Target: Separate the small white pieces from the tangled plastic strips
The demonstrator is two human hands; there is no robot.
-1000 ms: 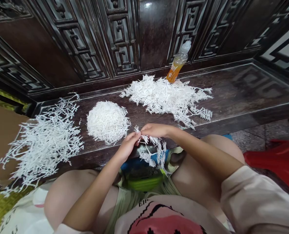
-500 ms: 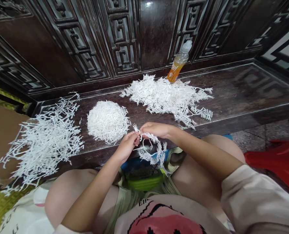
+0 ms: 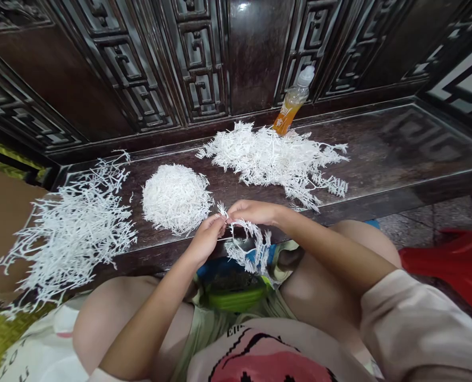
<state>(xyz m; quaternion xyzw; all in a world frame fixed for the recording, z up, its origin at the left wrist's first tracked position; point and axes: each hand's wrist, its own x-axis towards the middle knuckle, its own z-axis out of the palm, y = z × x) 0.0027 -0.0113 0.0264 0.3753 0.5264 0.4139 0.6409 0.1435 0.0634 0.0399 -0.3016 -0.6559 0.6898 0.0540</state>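
My left hand (image 3: 208, 234) pinches one end of a white bristly strand (image 3: 258, 245), just in front of the round white pile (image 3: 176, 199). Fingertips of my right hand (image 3: 251, 211) meet those of my left at the same end, closed on the strand. The rest of it hangs in a loop below my right hand, over my lap. A larger white bristly pile (image 3: 273, 154) lies behind my right hand. At the left, loose branching white pieces (image 3: 80, 228) form a tangled heap.
A bottle of orange drink (image 3: 289, 106) stands behind the larger pile, against the carved wooden back (image 3: 255, 58). Cardboard (image 3: 5, 223) is at the left edge. Something bright green (image 3: 236, 301) sits below the bench, and a red object (image 3: 451, 265) is at the right.
The fingertips of both hands have drawn closer together at the strand's end. The hanging loop has shifted slightly; the piles and bottle look unchanged.
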